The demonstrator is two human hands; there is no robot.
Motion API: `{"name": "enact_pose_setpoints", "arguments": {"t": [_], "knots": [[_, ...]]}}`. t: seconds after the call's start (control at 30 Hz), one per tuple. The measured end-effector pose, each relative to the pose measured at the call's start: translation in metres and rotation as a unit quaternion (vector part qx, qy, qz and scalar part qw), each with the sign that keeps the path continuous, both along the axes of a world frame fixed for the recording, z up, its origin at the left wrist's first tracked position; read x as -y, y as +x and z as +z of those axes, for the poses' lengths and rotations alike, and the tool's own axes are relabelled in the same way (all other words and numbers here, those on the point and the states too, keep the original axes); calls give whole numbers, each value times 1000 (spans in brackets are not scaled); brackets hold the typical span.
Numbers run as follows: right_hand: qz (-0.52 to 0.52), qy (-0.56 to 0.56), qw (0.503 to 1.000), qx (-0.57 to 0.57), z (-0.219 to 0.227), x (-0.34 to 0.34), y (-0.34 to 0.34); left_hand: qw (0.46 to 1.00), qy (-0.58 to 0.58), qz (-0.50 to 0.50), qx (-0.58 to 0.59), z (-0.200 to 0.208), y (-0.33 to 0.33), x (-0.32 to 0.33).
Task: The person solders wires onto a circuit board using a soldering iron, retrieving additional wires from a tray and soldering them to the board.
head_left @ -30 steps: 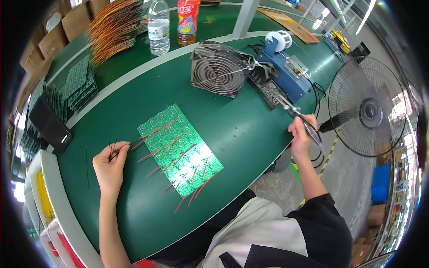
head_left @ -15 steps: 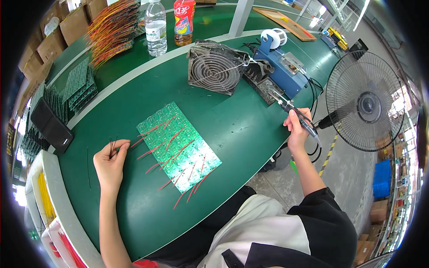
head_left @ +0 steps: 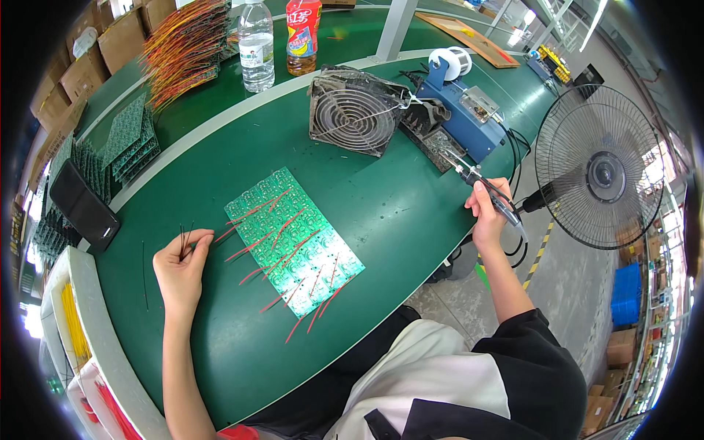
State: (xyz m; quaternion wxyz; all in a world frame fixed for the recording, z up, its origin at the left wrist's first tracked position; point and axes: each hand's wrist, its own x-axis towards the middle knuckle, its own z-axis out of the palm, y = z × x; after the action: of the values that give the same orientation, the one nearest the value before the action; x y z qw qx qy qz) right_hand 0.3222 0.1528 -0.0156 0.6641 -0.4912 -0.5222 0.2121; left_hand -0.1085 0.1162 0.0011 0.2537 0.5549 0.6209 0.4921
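My left hand (head_left: pixel 181 265) is closed in a pinch on several thin black wires (head_left: pixel 182 240), left of the circuit board. Flat on the green table lies the green circuit board panel (head_left: pixel 290 227), with several red wires (head_left: pixel 253 247) attached and sticking out over its left and lower edges. Out to the right, my right hand (head_left: pixel 490 213) grips a soldering iron (head_left: pixel 493 195) like a pen. The iron's tip points toward the blue soldering station's tray, away from the board. A single black wire (head_left: pixel 145 275) rests on the table beyond my left hand.
A square metal fan (head_left: pixel 353 114) stands behind the board, beside the blue soldering station (head_left: pixel 469 117). Far left are a black phone (head_left: pixel 86 205) and a white foam tray (head_left: pixel 110 352) of yellow and red wires. Two bottles (head_left: pixel 257 55) and stacked wired boards (head_left: pixel 187 48) stand at the back.
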Motion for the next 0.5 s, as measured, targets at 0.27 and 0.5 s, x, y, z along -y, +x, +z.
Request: {"name": "enact_pose_setpoints", "arguments": {"t": [0.27, 0.5], "knots": [[6, -2, 1000, 4, 0, 0, 0, 1000, -8, 1, 1, 1, -1, 1], [1, -8, 1000, -1, 1, 1, -1, 1000, -4, -1, -4, 2, 0, 1]]}}
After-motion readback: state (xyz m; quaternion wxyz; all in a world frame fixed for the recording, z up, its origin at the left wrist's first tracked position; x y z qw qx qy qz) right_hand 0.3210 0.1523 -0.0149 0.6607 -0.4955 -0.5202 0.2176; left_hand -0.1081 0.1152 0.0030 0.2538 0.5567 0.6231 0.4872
